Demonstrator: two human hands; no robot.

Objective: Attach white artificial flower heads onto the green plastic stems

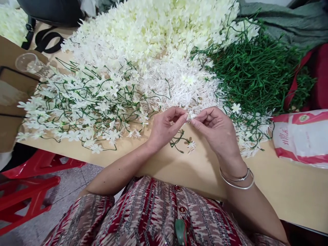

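Head view: two hands [165, 126] [217, 130] pinch one white blossom [190, 116]; one pink-and-white packet [302, 136] lies rightward.

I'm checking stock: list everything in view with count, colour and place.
Small flower piece: one, white, centre
Loose artificial blossoms: two piles, cream, top
Spiky pieces: uncountable, white, centre
Thin artificial stems: uncountable, green, right
Stemmed artificial flowers: uncountable, white/green, left
Plastic cup: one, clear, left
Rounded bag: one, black, upper left
Crumpled sheet: one, greyish, upper right
Fabric item: one, crimson, right edge
Crinkled packet: one, pink/white, right
Plastic stool: at least one, red, lower left
Flat panel: one, brown, left
Flat tabletop: one, tan, centre
Patterned shirt: one, reddish, bottom
Smooth pendant: one, green, chest
Metal bangles: apparently two, silver, right wrist
Left hand: one, bare, centre
Right hand: one, bare, centre
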